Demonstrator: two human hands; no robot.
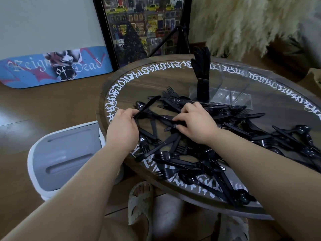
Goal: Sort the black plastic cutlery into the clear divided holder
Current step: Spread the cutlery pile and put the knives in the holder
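While both forearms reach up from the bottom of the frame, the left hand (122, 126) pinches a black plastic knife (147, 106) by its handle. The right hand (195, 123) lies with curled fingers on the cutlery pile (199, 145); whether it grips a piece I cannot tell. The clear divided holder (225, 87) stands in the upper middle, with knives upright in its left compartment.

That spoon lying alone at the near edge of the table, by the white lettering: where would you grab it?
Take the spoon by its handle, near the middle, pinching the two long edges from above. The bowl at its left end is rounded and glossy, so likely slippery, while the handle is a straight narrow strip running right toward the pile of cutlery. Its far end tucks under other pieces, so lift it leftward.
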